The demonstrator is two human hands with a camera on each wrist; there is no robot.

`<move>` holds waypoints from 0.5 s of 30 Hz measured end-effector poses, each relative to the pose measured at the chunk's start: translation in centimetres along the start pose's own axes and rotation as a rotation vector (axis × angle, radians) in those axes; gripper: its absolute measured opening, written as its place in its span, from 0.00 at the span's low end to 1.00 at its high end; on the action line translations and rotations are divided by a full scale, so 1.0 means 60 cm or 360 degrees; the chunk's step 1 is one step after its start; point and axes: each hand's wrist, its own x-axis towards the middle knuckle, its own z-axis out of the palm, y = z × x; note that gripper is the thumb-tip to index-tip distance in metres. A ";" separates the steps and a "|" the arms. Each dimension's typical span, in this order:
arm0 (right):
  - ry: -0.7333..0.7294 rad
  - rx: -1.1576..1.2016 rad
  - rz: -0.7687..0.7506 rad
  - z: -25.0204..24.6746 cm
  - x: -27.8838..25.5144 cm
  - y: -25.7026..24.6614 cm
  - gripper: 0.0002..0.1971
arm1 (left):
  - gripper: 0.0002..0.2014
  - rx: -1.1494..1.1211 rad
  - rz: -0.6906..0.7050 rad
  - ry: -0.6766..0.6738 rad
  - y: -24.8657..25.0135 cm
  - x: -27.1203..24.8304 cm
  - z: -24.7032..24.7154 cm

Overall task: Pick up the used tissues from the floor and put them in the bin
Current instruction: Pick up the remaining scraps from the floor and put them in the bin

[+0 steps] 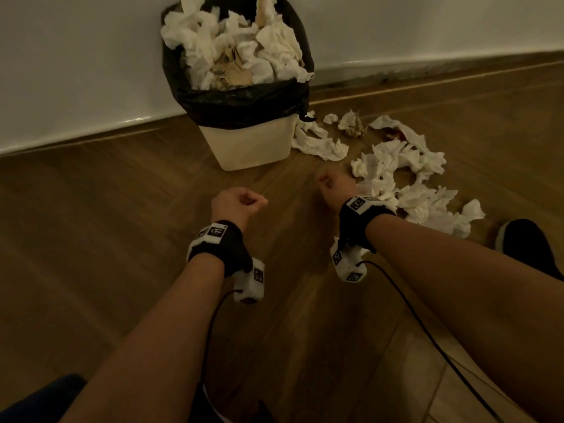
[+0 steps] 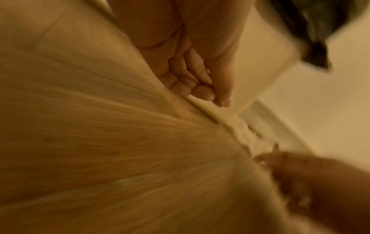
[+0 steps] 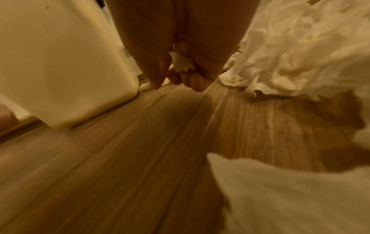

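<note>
While right hand (image 1: 334,186) curls round small white crumpled tissue scrap (image 3: 182,63), tucked in palm, likely so nothing drops, left hand (image 1: 238,204) hovers fisted, empty. More crumpled white tissues (image 1: 381,166) centre-right on wooden floor (image 1: 122,209); cream bin with black liner (image 1: 253,145), upper centre, heaped.

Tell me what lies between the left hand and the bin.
Only bare wooden floor separates the left hand from the bin; the head view shows it.
</note>
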 end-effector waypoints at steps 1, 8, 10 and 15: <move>-0.0034 -0.0022 -0.0053 0.003 0.003 -0.001 0.09 | 0.09 -0.0117 -0.0030 0.0034 0.005 0.003 -0.001; -0.0131 -0.0224 -0.0284 0.022 0.012 -0.005 0.14 | 0.07 -0.0474 -0.0075 0.0003 0.026 0.013 -0.001; -0.0094 -0.0260 -0.0322 0.023 0.014 -0.007 0.12 | 0.08 -0.0512 -0.0066 0.0015 0.025 0.016 -0.002; 0.0029 -0.0553 -0.0488 0.031 0.012 -0.013 0.11 | 0.09 -0.0565 -0.0069 0.0002 0.020 0.023 -0.005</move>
